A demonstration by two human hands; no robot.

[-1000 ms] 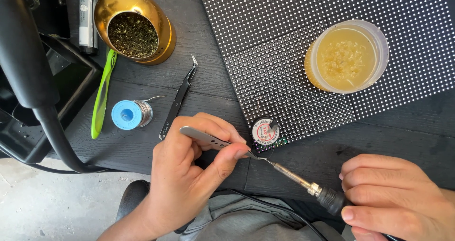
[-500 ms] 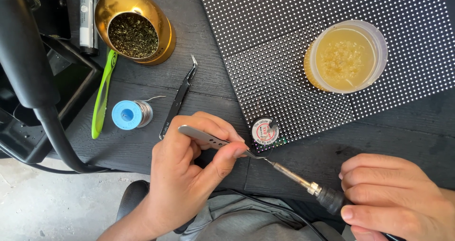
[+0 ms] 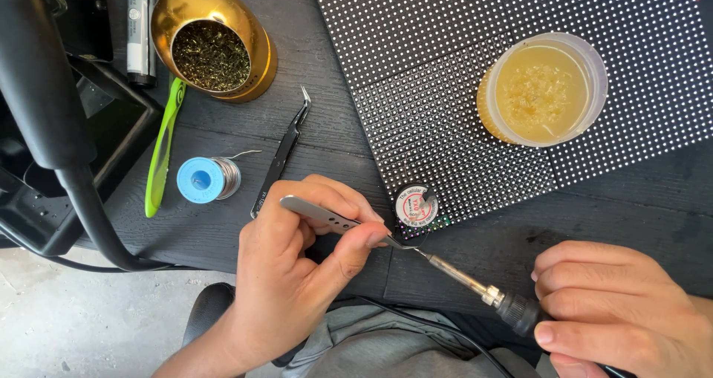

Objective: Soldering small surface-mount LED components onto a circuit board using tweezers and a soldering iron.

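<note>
My left hand pinches silver tweezers, their tip pointing right at the near edge of a black dotted LED panel. My right hand grips the black handle of a soldering iron; its thin metal tip meets the tweezers' tip at the panel's edge. A small round wick spool lies on the panel just above that spot.
A clear tub of yellow flux stands on the panel. On the dark table lie black tweezers, a blue solder spool, a green tool and a gold bowl of brass wool. A black stand fills the left.
The tweezers and the iron tip have shifted very slightly at the panel's edge. Nothing else has moved.
</note>
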